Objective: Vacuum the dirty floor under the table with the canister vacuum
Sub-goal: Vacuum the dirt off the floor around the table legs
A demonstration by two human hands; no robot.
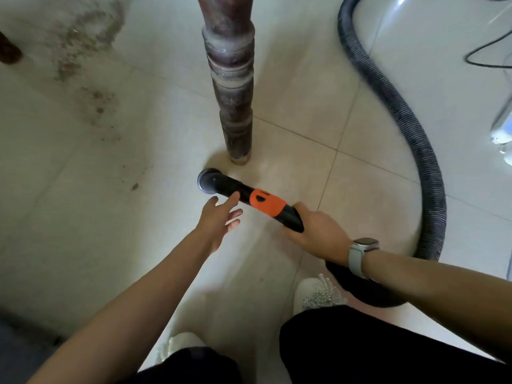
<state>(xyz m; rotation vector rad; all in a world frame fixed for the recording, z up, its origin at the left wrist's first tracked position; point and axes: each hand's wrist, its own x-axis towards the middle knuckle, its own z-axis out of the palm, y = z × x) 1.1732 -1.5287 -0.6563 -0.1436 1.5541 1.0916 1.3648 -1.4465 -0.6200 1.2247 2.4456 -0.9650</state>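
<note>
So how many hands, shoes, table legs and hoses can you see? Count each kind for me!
Hands: 2, the left hand open and the right hand holding the vacuum nozzle
Shoes: 2, one white shoe and another
Table legs: 1, the turned wooden leg
Hoses: 1, the ribbed grey hose
Total: 6

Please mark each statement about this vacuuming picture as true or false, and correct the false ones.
1. The right hand grips the vacuum nozzle. True.
2. The left hand grips the nozzle too. False: its fingers are spread open beside the nozzle.
3. The nozzle tip lies close to the foot of the table leg. True.
4. The dirt patch lies right of the table leg. False: it lies left of it.
5. The hose curves along the right side. True.
</note>
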